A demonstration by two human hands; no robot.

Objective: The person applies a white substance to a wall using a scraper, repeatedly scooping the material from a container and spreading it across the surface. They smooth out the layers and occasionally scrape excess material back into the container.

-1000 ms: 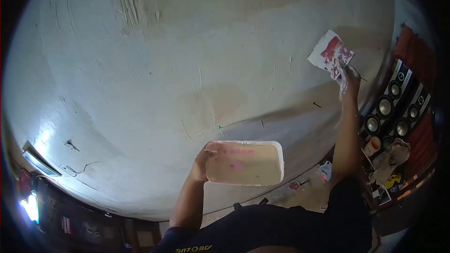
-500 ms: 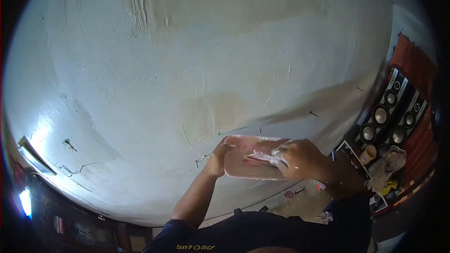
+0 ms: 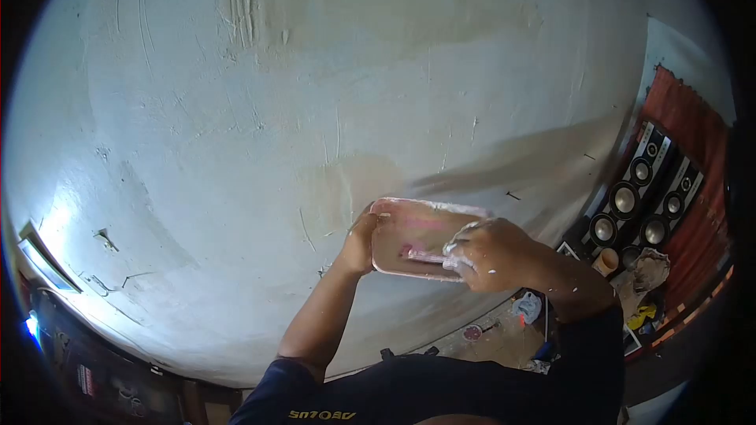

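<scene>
My left hand (image 3: 361,242) is closed around the left end of a shallow pinkish rectangular tray (image 3: 405,230), with the thumb over its rim. White paste coats the tray's far edge, and pink smears show on its floor. Over the tray's right half, my right hand (image 3: 502,256) grips a thin scraper (image 3: 428,256) seen nearly edge-on, its blade reaching into the tray. White paste covers the fingers around it, hiding the handle. Beyond the tray rises a pale wall (image 3: 260,142) with ridges, scratches and darker patches.
Nails stick out of the wall, one dark nail (image 3: 513,195) right of the tray. Tall speakers (image 3: 624,201) stand at the right before a red curtain (image 3: 685,110). A beige cup (image 3: 605,261) and a plastic bag (image 3: 527,308) are lower right. A metal bracket (image 3: 105,241) juts out left.
The tray and both hands have risen in view. The scraper has shifted toward the tray's near side. The whole view has tilted slightly.
</scene>
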